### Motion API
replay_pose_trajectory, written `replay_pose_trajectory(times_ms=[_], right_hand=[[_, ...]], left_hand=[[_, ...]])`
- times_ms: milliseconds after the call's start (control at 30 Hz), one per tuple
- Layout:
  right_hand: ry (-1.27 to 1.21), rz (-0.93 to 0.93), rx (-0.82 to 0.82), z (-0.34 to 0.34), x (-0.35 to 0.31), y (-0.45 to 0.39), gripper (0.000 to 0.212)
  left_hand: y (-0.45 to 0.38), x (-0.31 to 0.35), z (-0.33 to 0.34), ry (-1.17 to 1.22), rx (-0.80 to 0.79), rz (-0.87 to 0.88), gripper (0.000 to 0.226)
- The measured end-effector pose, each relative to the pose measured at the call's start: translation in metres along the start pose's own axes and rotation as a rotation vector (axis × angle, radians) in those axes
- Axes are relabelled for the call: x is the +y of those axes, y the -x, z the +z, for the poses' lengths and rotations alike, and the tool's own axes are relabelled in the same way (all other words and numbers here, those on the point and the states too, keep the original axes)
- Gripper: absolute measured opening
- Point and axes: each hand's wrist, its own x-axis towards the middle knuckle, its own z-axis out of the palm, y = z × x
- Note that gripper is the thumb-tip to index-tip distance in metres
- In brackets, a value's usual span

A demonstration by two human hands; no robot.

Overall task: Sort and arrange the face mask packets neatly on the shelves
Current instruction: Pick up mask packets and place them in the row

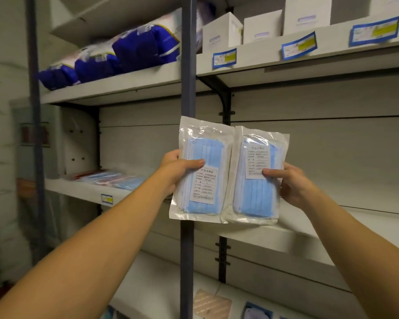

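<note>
Left hand [174, 172] and right hand [288, 183] each grip 1 clear plastic packet of blue masks [200, 171], [256, 178]; fingers behind hidden, label print illegible

White slip on left packet [199, 171]: heading 产品合格证, lines below too small. Right packet [256, 178]: same heading. Shelf tags [224, 58]: illegible.

Both mask packets [199, 171] [256, 178] are clear plastic over pale blue pleated masks, each with a white label printed in dark text. The upper-shelf bags [115, 54] are deep blue and white. The boxes [263, 26] are white; the shelf tags [299, 46] are blue-edged with yellow patches. The shelves [309, 240] are light grey.
</note>
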Motion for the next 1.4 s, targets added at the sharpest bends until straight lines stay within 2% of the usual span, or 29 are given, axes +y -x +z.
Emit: replay_pose_trajectory(times_ms=[133, 300, 500, 700, 1033, 1233, 1400], right_hand=[[-0.005, -0.004, -0.026, 0.046, 0.005, 0.005, 0.058], [0.022, -0.004, -0.070, 0.109, 0.014, 0.019, 0.046], [0.088, 0.009, -0.097, 0.176, 0.023, 0.029, 0.049], [0.156, 0.013, -0.087, 0.237, 0.020, 0.031, 0.044], [0.189, 0.054, -0.119, 0.316, 0.042, 0.019, 0.037], [0.172, 0.054, -0.124, 0.351, 0.057, -0.021, 0.038], [0.106, 0.036, -0.113, 0.372, 0.067, -0.070, 0.040]], left_hand=[[0.011, 0.004, -0.049, 0.014, 0.021, -0.001, 0.042], [0.021, 0.003, -0.119, -0.020, 0.049, 0.003, 0.047], [0.034, -0.004, -0.196, -0.043, 0.094, -0.031, 0.042], [0.046, -0.012, -0.261, -0.029, 0.138, -0.039, 0.046], [0.041, -0.025, -0.331, 0.016, 0.238, -0.039, 0.037], [0.007, -0.041, -0.355, 0.006, 0.253, -0.052, 0.034], [-0.043, -0.041, -0.372, 0.003, 0.244, -0.053, 0.040]])
